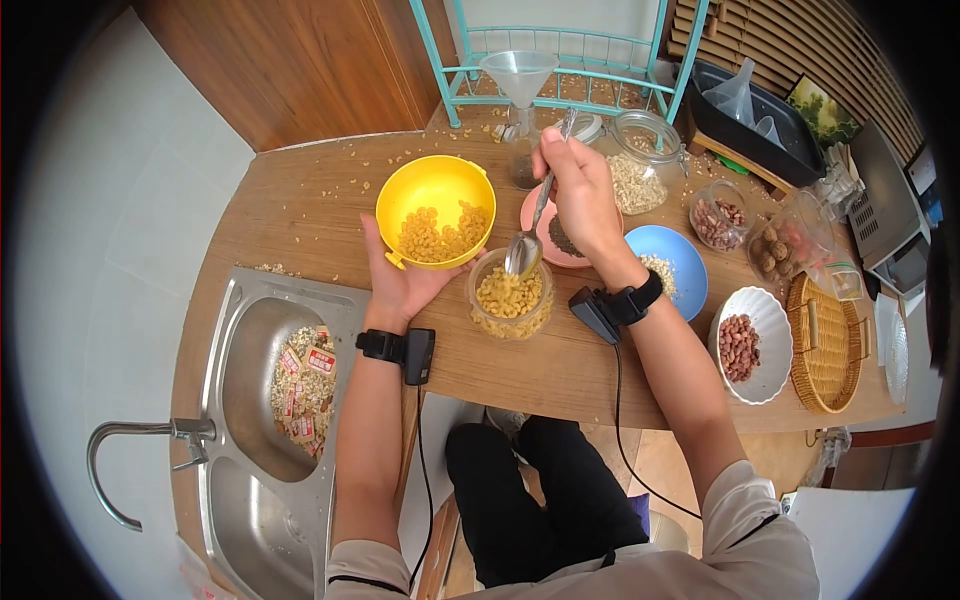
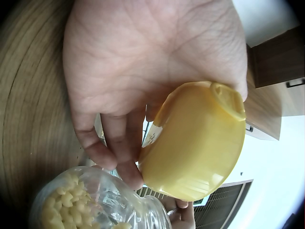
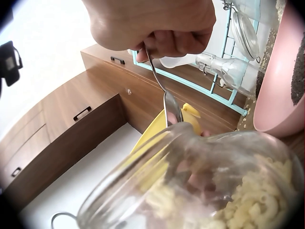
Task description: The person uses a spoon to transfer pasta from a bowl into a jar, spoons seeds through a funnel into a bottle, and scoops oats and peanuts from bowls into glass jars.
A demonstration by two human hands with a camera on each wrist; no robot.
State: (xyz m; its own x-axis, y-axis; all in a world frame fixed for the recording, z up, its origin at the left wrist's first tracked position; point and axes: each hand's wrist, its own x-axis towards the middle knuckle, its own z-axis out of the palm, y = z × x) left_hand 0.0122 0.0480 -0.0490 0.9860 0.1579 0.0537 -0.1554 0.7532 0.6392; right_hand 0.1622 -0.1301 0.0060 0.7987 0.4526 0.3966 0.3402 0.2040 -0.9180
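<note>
My left hand grips the yellow bowl, thumb at its near side and fingers beneath. The bowl tilts toward the jar and holds small macaroni. My right hand pinches the handle of a metal spoon, whose tip points down at the mouth of a clear jar with macaroni inside. In the left wrist view, the left fingers curl along the bowl's underside, beside the jar. The spoon hangs from the right hand over the jar rim in the right wrist view.
Behind the jar are a pink bowl and a funnel in a bottle. To the right stand a blue plate, a white bowl of peanuts and a wicker basket. A sink lies at left.
</note>
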